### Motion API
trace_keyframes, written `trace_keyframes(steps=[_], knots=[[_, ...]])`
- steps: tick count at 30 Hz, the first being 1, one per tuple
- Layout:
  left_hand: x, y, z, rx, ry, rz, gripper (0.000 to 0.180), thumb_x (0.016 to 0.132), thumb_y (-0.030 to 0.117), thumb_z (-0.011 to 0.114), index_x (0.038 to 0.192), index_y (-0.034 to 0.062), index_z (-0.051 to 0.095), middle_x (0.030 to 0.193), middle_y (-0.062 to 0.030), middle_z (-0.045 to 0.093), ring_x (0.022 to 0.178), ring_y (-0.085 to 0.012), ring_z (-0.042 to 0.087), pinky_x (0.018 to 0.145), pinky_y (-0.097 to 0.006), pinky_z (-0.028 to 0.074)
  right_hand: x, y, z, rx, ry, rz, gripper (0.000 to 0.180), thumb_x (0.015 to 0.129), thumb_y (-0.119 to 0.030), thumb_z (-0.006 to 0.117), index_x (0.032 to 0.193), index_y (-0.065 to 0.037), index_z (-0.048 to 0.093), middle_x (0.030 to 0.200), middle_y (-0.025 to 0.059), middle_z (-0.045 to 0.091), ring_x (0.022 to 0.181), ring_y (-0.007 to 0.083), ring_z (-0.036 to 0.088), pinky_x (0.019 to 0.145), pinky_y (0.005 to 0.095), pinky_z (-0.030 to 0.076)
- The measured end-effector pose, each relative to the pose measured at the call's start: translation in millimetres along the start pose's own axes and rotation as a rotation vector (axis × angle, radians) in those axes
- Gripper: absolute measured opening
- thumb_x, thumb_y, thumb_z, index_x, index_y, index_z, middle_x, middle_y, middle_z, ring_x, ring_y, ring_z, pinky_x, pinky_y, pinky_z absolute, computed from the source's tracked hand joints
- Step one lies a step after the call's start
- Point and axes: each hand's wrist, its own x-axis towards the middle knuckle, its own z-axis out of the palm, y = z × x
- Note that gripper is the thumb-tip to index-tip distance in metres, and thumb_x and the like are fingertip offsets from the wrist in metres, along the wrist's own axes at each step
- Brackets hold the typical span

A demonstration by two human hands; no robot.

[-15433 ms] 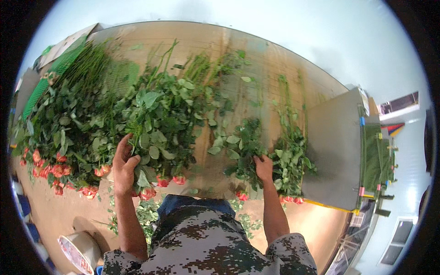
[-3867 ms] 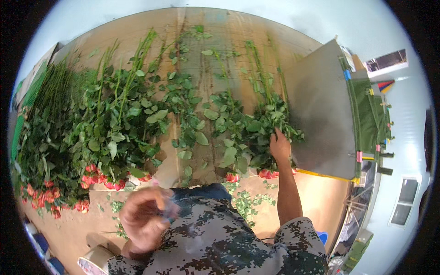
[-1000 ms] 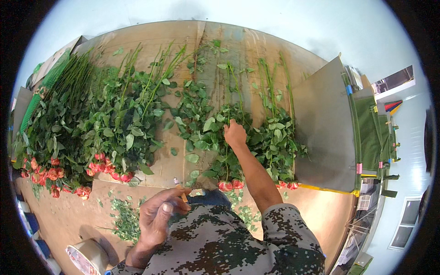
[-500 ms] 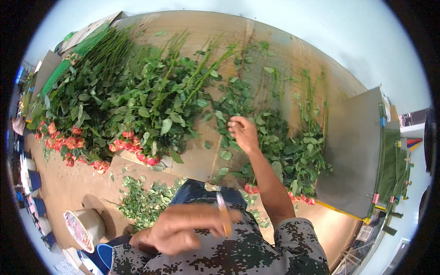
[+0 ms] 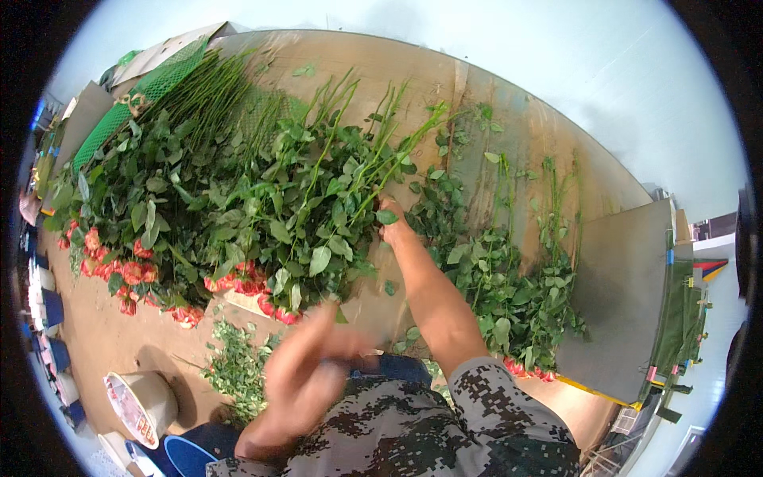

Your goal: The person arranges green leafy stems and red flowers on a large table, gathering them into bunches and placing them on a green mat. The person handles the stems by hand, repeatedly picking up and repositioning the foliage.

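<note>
My right hand (image 5: 391, 222) reaches to the right edge of a big heap of leafy roses (image 5: 310, 199) on the table. Leaves cover most of its fingers, so its grip does not show. My left hand (image 5: 306, 366) hangs in front of my chest, smeared by motion, its fingers hard to make out. Red-orange rose heads (image 5: 246, 282) point toward me at the heap's near edge, with the green stems running away to the far side. Right of my right arm lies a smaller group of roses (image 5: 517, 278), heads also toward me.
A green mesh (image 5: 119, 119) borders the heap at the far left. A grey panel (image 5: 616, 294) with a yellow edge stands at the right. Fallen leaves (image 5: 238, 358) litter the floor, with a white bucket (image 5: 159, 405) and a blue bucket (image 5: 187, 457) nearby.
My right hand has moved left into the edge of the heap of roses. My left hand has swung upward and the cigarette seen earlier at it no longer shows. The view has shifted slightly.
</note>
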Motion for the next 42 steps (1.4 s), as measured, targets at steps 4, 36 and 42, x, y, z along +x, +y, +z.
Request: trace_keyframes(steps=[4, 36, 42], knots=[[108.7, -126.2, -32.7, 1.277, 0.144, 0.19, 0.089, 0.071, 0.017, 0.076, 0.144, 0.0076, 0.025, 0.138, -0.0185, 0.04, 0.116, -0.0399, 0.048, 0.1, -0.048, 0.037, 48.3, 20.3, -47.3, -0.026, -0.541, -0.378, 0.08, 0.084, -0.047, 0.063, 0.146, -0.012, 0.027, 0.149, 0.0154, 0.026, 0.133, 0.0322, 0.032, 0.1, 0.0512, 0.037], [141.0, -213.6, 26.5, 0.624, -0.071, -0.394, 0.033, 0.079, 0.02, 0.058, 0.098, -0.0065, 0.057, 0.087, -0.0156, 0.064, 0.08, -0.0255, 0.06, 0.072, -0.038, 0.047, -149.1, 53.7, -114.2, -0.586, 0.483, -0.798, 0.05, 0.094, -0.031, 0.054, 0.137, -0.008, 0.038, 0.136, 0.017, 0.038, 0.114, 0.0324, 0.046, 0.091, 0.0467, 0.044], [137.6, -183.7, 3.3, 0.087, -0.182, -0.477, 0.024, 0.08, 0.006, 0.051, 0.102, -0.0013, 0.059, 0.088, -0.0054, 0.061, 0.078, -0.0146, 0.058, 0.072, -0.029, 0.047, -163.9, 47.2, -99.5, -0.4, 0.065, -0.792, 0.052, 0.088, -0.049, 0.059, 0.115, -0.004, 0.06, 0.093, 0.0106, 0.063, 0.08, 0.0199, 0.058, 0.068, 0.0404, 0.046]])
